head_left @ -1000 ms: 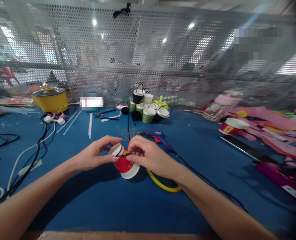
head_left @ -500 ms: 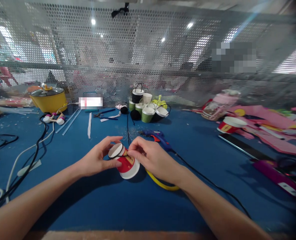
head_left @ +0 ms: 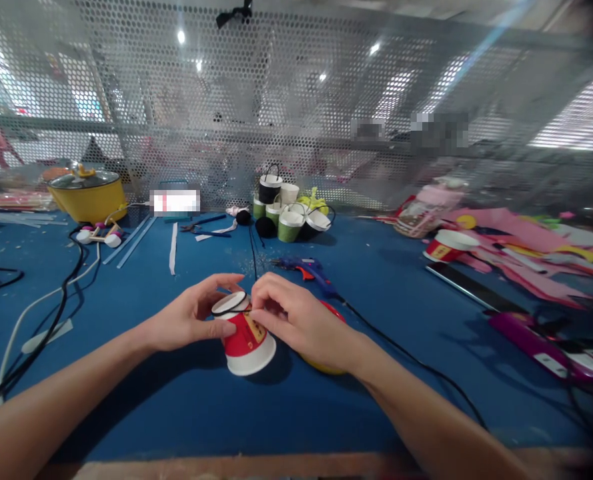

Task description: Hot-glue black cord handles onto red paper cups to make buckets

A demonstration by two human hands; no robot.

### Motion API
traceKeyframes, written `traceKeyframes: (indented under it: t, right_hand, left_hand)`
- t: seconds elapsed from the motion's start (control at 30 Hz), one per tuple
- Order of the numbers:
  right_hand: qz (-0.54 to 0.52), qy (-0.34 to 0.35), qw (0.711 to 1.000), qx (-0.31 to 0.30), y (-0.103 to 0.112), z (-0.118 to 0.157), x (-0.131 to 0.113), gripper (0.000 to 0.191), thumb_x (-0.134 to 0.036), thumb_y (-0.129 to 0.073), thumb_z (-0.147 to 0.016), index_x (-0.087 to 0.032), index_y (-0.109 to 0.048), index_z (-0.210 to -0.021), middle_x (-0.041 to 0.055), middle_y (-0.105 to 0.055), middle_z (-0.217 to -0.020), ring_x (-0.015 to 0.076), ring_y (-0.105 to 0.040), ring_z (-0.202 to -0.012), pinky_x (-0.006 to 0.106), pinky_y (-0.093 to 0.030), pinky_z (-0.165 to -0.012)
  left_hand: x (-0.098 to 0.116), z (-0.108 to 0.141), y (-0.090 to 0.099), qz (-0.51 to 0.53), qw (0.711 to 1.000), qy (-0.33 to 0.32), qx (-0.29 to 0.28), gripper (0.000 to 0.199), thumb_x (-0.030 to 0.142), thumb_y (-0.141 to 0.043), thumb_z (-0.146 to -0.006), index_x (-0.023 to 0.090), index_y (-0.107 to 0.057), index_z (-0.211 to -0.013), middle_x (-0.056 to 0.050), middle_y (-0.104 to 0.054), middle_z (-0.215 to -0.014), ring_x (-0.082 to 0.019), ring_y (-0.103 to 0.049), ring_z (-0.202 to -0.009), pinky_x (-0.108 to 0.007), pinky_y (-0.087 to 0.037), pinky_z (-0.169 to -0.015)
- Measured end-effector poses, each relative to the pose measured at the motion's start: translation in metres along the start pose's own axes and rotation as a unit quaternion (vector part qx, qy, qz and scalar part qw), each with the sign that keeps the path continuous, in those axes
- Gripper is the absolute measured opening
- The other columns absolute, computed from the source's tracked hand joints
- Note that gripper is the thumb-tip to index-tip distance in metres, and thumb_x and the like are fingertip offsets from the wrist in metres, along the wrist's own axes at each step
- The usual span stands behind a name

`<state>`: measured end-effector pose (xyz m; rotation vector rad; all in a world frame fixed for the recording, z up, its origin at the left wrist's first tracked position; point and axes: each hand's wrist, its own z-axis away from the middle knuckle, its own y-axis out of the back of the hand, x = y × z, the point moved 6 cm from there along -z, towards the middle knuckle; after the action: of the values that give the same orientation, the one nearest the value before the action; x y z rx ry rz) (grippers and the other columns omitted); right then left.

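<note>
A red and white paper cup (head_left: pixel 243 341), upside down and slightly tilted, is gripped from the left by my left hand (head_left: pixel 196 317), its thumb on the red side. Black cord (head_left: pixel 231 308) runs round the cup's narrow end. My right hand (head_left: pixel 293 317) pinches that cord at the cup's right side with thumb and forefinger. From there the cord stretches back across the table toward a black ball of cord (head_left: pixel 243 218). A yellow and red ring-shaped thing (head_left: pixel 326 367) lies partly hidden under my right hand.
Behind my right hand lies a blue glue gun (head_left: pixel 309 270) with its cable. Small green and black cups (head_left: pixel 290 227) stand at the back. A yellow pot (head_left: pixel 89 193), pliers (head_left: pixel 201 230), a phone (head_left: pixel 469 287), a purple power strip (head_left: pixel 531 343) and another red cup (head_left: pixel 449 247) surround the work area.
The cup has tipped more upright and come slightly nearer, its wide rim lower. My right hand still pinches the cord and has shifted slightly left. The whole view has shifted a little.
</note>
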<state>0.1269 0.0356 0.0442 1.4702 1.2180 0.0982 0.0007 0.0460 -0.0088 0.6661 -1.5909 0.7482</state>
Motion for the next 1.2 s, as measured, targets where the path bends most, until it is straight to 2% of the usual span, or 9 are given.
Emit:
traceKeyframes:
  t: [0.17, 0.5, 0.73, 0.8, 0.93, 1.03, 1.2]
  right_hand:
    - [-0.013, -0.057, 0.998, 0.016, 0.003, 0.004, -0.002, 0.007, -0.018, -0.046, -0.085, -0.018, -0.047, -0.078, -0.0008, -0.055, -0.070, 0.0091, -0.048, -0.059, 0.022, -0.039, -0.055]
    - [-0.036, -0.065, 0.997, 0.023, 0.002, 0.004, 0.002, 0.008, -0.018, -0.049, -0.083, -0.018, -0.049, -0.074, -0.0026, -0.054, -0.066, 0.0077, -0.047, -0.056, 0.020, -0.038, -0.051]
    - [-0.070, -0.081, 0.994, 0.016, 0.002, 0.005, 0.004, 0.007, -0.019, -0.048, -0.083, -0.018, -0.049, -0.076, -0.0018, -0.057, -0.069, 0.0089, -0.051, -0.060, 0.021, -0.041, -0.054]
    - [-0.089, -0.080, 0.993, 0.012, 0.001, 0.005, 0.005, 0.005, -0.020, -0.047, -0.084, -0.017, -0.051, -0.082, -0.0005, -0.059, -0.073, 0.0095, -0.053, -0.063, 0.021, -0.044, -0.057]
    - [-0.079, -0.058, 0.995, 0.006, -0.001, 0.005, 0.005, 0.016, -0.018, -0.045, -0.086, -0.017, -0.057, -0.095, 0.0032, -0.064, -0.085, 0.0113, -0.058, -0.073, 0.023, -0.047, -0.065]
    - [-0.063, -0.037, 0.997, 0.003, -0.001, 0.004, 0.003, 0.018, -0.016, -0.044, -0.086, -0.017, -0.061, -0.092, 0.0035, -0.066, -0.091, 0.0123, -0.060, -0.080, 0.025, -0.047, -0.072]
    - [-0.057, -0.032, 0.998, -0.004, -0.002, 0.004, 0.004, 0.017, -0.014, -0.044, -0.086, -0.017, -0.060, -0.089, 0.0031, -0.066, -0.090, 0.0120, -0.060, -0.079, 0.024, -0.047, -0.071]
  left_hand:
    - [0.001, 0.001, -0.004, 0.032, 0.999, 0.005, -0.017, 0.054, 0.014, -0.066, -0.072, 0.025, -0.043, -0.120, -0.005, -0.052, -0.112, -0.018, -0.051, -0.103, -0.036, -0.040, -0.090]
    - [0.000, 0.003, -0.010, 0.057, 0.997, 0.015, -0.042, 0.055, 0.014, -0.067, -0.071, 0.025, -0.044, -0.119, -0.005, -0.054, -0.108, -0.019, -0.051, -0.103, -0.038, -0.039, -0.091]
    - [0.002, 0.002, -0.011, 0.064, 0.997, 0.014, -0.043, 0.056, 0.017, -0.069, -0.069, 0.025, -0.045, -0.119, -0.005, -0.054, -0.108, -0.019, -0.053, -0.101, -0.038, -0.040, -0.089]
    - [0.003, 0.002, -0.011, 0.063, 0.997, 0.013, -0.044, 0.055, 0.017, -0.069, -0.069, 0.024, -0.045, -0.118, -0.006, -0.055, -0.109, -0.020, -0.053, -0.101, -0.038, -0.040, -0.090]
    - [0.003, 0.004, -0.012, 0.058, 0.997, 0.016, -0.054, 0.056, 0.017, -0.068, -0.070, 0.023, -0.043, -0.120, -0.006, -0.058, -0.101, -0.021, -0.054, -0.100, -0.039, -0.042, -0.088]
    - [0.002, 0.004, -0.010, 0.060, 0.997, 0.013, -0.050, 0.058, 0.016, -0.069, -0.069, 0.026, -0.044, -0.120, -0.006, -0.054, -0.111, -0.020, -0.053, -0.101, -0.038, -0.043, -0.087]
    - [-0.001, 0.004, -0.008, 0.058, 0.997, 0.011, -0.046, 0.057, 0.016, -0.069, -0.069, 0.026, -0.045, -0.119, -0.007, -0.050, -0.117, -0.021, -0.052, -0.103, -0.039, -0.042, -0.088]
